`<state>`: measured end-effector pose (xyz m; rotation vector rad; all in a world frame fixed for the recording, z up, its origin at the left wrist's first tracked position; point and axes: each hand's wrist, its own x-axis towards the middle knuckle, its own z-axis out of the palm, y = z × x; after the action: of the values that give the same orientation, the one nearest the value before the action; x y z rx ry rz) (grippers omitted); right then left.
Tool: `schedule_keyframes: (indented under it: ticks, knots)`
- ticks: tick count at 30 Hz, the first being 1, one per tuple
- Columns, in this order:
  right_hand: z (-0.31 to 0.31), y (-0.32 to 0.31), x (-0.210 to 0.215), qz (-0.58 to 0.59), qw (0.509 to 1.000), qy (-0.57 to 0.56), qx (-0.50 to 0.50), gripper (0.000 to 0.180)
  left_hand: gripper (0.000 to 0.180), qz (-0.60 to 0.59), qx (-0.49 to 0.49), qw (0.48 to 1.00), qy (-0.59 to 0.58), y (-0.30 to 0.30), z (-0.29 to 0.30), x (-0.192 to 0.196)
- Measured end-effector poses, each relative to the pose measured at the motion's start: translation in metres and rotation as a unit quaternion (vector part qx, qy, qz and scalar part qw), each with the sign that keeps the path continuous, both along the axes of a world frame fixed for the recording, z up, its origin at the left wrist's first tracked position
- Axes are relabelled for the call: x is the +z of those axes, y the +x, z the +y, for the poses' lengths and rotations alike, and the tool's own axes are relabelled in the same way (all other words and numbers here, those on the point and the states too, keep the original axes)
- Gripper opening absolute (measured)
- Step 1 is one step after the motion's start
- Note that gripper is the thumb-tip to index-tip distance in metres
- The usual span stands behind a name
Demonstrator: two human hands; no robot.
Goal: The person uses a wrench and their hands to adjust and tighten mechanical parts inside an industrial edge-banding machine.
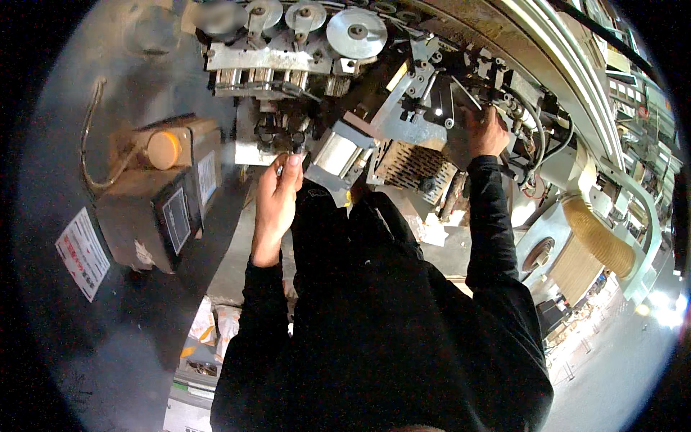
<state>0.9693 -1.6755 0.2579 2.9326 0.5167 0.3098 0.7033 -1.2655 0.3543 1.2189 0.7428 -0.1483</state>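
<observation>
My left hand [277,194] is closed, thumb up, at a small dark knob-like part [296,142] below the roller unit. What its fingers pinch is mostly hidden. Just right of it sits a silver cylinder block [337,153] with dark end caps. My right hand [487,133] reaches into the machine's mechanism, its fingers curled round a part I cannot make out. Beside those fingers a thin metal rod [466,95] slants across the linkage. A flat grey metal bracket [407,126] spans the space between my hands.
Large metal rollers [356,32] line the machine's far left. Below the bracket is a slotted metal plate [414,169]. A brown box-shaped unit [144,209] with an orange cap stands at left. Black hoses [561,144] and a ribbed tan duct [594,234] run at right.
</observation>
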Motion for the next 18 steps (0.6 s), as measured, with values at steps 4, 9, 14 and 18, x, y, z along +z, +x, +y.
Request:
schedule_keyframes:
  ticks: [4, 9, 14, 18]
  knots:
    - [0.045, -0.007, 0.013, -0.060, 0.992, 0.064, -0.088, 0.062, 0.041, 0.004, -0.004, 1.000, -0.011, 0.005, 0.001, -0.006]
    - [0.048, -0.010, 0.025, -0.026, 0.994, 0.079, -0.071, 0.054, 0.040, 0.016, -0.031, 0.999, -0.003, 0.027, -0.005, -0.001]
    - [-0.016, -0.002, -0.007, 0.109, 0.994, -0.024, 0.001, 0.036, 0.040, 0.012, -0.060, 0.998, 0.003, 0.040, -0.007, 0.000]
    - [-0.022, -0.001, -0.009, 0.085, 0.995, -0.024, 0.049, 0.035, 0.041, 0.022, -0.080, 0.996, 0.044, 0.042, -0.003, 0.004]
